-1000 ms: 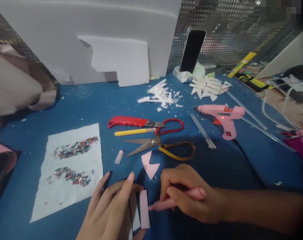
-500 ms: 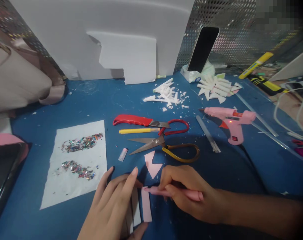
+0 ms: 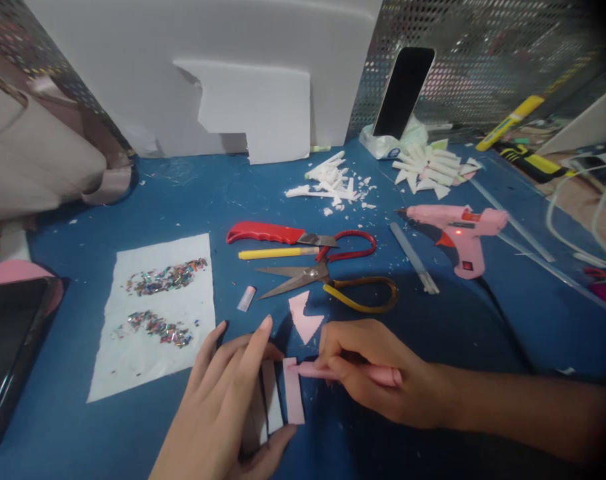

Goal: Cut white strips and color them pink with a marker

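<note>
Lower left: black smartphone (image 3: 17, 347), screen dark; right of it, white paper sheet (image 3: 147, 363) bearing two heaps of glitter flakes (image 3: 165, 277). Lower centre: left hand (image 3: 223, 407), fingers loosely spread over white strips (image 3: 273, 400), thumb bent in at their near end — gripping or merely bracing, cannot tell. Just right of these, pink strip (image 3: 293, 400) lies flat on blue tabletop (image 3: 223, 200); tip of pink marker (image 3: 381, 375) appears to meet its far end. Right hand (image 3: 377, 353): thumb and fingers closed around the barrel, writing hold. Step, by judgement: colouring the strip — next stroke calls for a steady strip, light tip contact. Right side: pink hot-glue gun (image 3: 455, 230), indicator lit
</note>
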A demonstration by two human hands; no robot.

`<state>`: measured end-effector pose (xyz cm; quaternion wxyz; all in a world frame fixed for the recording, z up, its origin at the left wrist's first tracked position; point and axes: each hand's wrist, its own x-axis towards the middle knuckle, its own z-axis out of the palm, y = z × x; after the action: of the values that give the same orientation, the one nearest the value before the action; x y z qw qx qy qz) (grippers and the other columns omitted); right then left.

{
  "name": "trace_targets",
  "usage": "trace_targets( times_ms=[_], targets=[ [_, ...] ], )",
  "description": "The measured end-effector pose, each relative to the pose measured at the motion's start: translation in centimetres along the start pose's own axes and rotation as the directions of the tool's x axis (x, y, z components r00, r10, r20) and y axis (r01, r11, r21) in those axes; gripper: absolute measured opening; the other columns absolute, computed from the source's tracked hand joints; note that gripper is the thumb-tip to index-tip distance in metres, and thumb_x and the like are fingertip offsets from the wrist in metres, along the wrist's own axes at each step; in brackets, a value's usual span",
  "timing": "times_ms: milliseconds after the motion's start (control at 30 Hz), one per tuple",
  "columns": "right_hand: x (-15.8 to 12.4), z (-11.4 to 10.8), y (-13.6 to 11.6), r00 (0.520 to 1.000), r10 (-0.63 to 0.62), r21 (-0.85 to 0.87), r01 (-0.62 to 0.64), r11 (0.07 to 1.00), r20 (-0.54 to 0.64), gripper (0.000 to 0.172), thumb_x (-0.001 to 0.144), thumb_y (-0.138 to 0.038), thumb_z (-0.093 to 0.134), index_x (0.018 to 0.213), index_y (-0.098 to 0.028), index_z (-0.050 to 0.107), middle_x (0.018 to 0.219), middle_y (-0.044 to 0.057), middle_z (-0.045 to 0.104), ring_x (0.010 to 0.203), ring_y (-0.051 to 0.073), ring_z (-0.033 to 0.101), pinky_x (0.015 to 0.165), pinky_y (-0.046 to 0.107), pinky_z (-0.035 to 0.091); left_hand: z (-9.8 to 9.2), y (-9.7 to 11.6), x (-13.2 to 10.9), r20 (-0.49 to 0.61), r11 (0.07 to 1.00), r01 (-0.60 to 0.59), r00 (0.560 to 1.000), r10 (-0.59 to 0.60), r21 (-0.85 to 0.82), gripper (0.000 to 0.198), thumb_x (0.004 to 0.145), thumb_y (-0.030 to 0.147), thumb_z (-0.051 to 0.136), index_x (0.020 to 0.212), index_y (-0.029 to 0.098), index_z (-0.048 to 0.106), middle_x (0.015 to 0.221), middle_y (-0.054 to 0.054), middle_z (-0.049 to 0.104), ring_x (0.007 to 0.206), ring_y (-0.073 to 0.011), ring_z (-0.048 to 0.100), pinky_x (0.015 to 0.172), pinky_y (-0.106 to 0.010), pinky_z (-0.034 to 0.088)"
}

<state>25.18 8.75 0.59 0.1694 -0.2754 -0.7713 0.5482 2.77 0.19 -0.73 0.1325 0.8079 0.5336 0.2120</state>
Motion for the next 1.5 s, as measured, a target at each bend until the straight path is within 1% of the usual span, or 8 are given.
trace_targets(
  times_ms=[133,500,867,933,1100,1300,1433,1500],
  targets=[
    [-0.05,-0.09,-0.13,1.000,-0.003,0.000,0.003,1.000,0.017,0.022,0.089,-0.018,0.043,0.068,-0.018,0.036,0.063,-0.004,0.043,0.057,0.008,0.039,0.055,0.023,0.034,0.01,0.14,-0.09,0.005,0.999,0.037,0.999,-0.037,-0.029,0.077,0.084,0.025,0.058,0.148,0.011,0.017,0.112,-0.003,0.061,0.113,-0.0169,0.051,0.118,-0.037,0.013],
    [-0.16,-0.18,-0.22,1.000,-0.006,-0.048,0.006,0.999,0.010,0.021,0.090,-0.016,0.043,0.069,-0.017,0.043,0.062,-0.004,0.045,0.056,0.008,0.040,0.054,0.021,0.034,-0.15,0.25,-0.19,0.011,0.997,0.035,0.999,-0.035,-0.061,0.082,0.082,0.024,0.060,0.149,0.014,0.013,0.115,-0.004,0.059,0.113,-0.0170,0.052,0.118,-0.039,0.012],
    [-0.42,-0.36,-0.07,0.989,-0.048,-0.008,0.050,0.999,0.139,0.024,0.094,-0.022,0.041,0.073,-0.015,0.053,0.066,0.000,0.057,0.059,0.010,0.053,0.055,0.021,0.040,-0.25,0.13,-0.30,0.031,0.993,0.058,0.998,-0.055,-0.100,0.083,0.083,0.025,0.060,0.149,0.021,0.010,0.115,-0.003,0.059,0.112,-0.0189,0.052,0.116,-0.047,0.016],
    [-0.35,-0.31,-0.15,0.994,-0.056,0.019,0.054,0.998,0.097,0.026,0.096,-0.021,0.039,0.076,-0.014,0.055,0.068,0.000,0.058,0.062,0.011,0.055,0.058,0.023,0.042,-0.23,0.17,-0.28,0.029,0.990,0.070,0.997,-0.067,-0.119,0.084,0.083,0.025,0.061,0.149,0.023,0.009,0.115,-0.002,0.059,0.112,-0.0193,0.051,0.116,-0.048,0.017],
    [-0.14,0.07,-0.29,0.984,-0.078,-0.066,0.068,0.996,-0.163,0.026,0.098,-0.022,0.039,0.074,-0.016,0.048,0.071,-0.001,0.054,0.067,0.011,0.051,0.065,0.025,0.042,-0.16,0.25,-0.27,0.036,0.984,0.091,0.996,-0.087,-0.153,0.086,0.083,0.026,0.062,0.149,0.025,0.008,0.117,-0.002,0.059,0.113,-0.0193,0.050,0.116,-0.048,0.018],
    [-0.30,0.03,-0.07,0.999,-0.035,0.019,0.034,0.999,0.025,0.028,0.098,-0.020,0.038,0.073,-0.015,0.051,0.070,-0.001,0.056,0.063,0.009,0.053,0.059,0.023,0.042,0.05,0.03,-0.52,0.026,0.984,0.100,0.995,-0.098,-0.150,0.088,0.082,0.027,0.064,0.149,0.025,0.007,0.115,-0.001,0.060,0.117,-0.0194,0.049,0.116,-0.047,0.017],
    [-0.25,-0.08,-0.25,0.987,-0.063,-0.034,0.059,0.998,-0.145,0.028,0.099,-0.023,0.037,0.075,-0.016,0.051,0.071,0.000,0.055,0.068,0.011,0.053,0.065,0.025,0.043,0.02,-0.01,-0.56,0.032,0.986,0.094,0.995,-0.090,-0.141,0.086,0.083,0.028,0.062,0.149,0.024,0.009,0.116,-0.001,0.060,0.113,-0.0173,0.053,0.118,-0.045,0.012],
    [-0.24,-0.11,-0.33,0.996,-0.046,-0.022,0.045,0.999,-0.074,0.028,0.098,-0.021,0.039,0.073,-0.016,0.050,0.070,-0.001,0.056,0.066,0.010,0.053,0.062,0.024,0.043,-0.04,0.03,-0.51,0.038,0.986,0.102,0.995,-0.097,-0.135,0.084,0.084,0.030,0.061,0.149,0.024,0.009,0.116,-0.001,0.061,0.114,-0.0179,0.053,0.117,-0.045,0.013]
  ],
)
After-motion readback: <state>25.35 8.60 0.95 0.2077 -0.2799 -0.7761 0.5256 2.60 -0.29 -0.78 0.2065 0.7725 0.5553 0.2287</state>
